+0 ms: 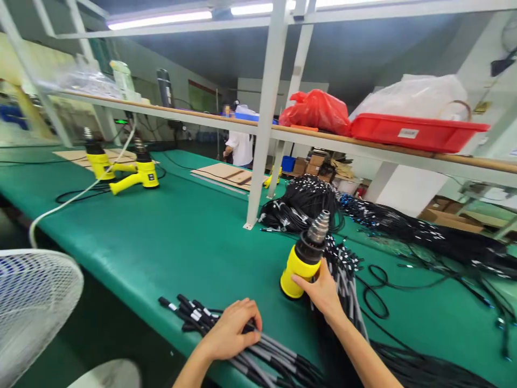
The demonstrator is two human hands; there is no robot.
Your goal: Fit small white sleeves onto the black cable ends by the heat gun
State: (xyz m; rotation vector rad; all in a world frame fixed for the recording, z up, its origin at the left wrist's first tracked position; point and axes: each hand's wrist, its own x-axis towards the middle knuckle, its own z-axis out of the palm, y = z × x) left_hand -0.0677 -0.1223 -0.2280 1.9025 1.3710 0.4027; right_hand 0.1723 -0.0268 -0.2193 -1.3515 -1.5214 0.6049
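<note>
To the right of the white post [264, 118] and nearer the viewer, a yellow heat gun [298, 269] is held over the green counter [181, 237] by the right hand [321, 288], its metal nozzle tilted up; whether its base is touching the surface cannot be told. Its yellow body is grasped with the thumb laid across the near side, while the other fingers are mostly hidden behind it. In front of the post, at the near edge, a bundle of cables [278, 353] is covered by the left hand [234, 330], whose fingers are curled over it; whether the strands are pinched or merely pressed down cannot be told. The gun should be found rigid, moderately heavy and smooth, so it is best held by the yellow body or the handle, with the nozzle left untouched in case it is hot. The cables are likely to be light, bendable and prone to slide apart, somewhat stiffer along the grey stretches; they are best gathered across the middle, with the ends spared from tugging. Farther right of the post, behind the right hand, another bundle [349, 285] is laid out.
</note>
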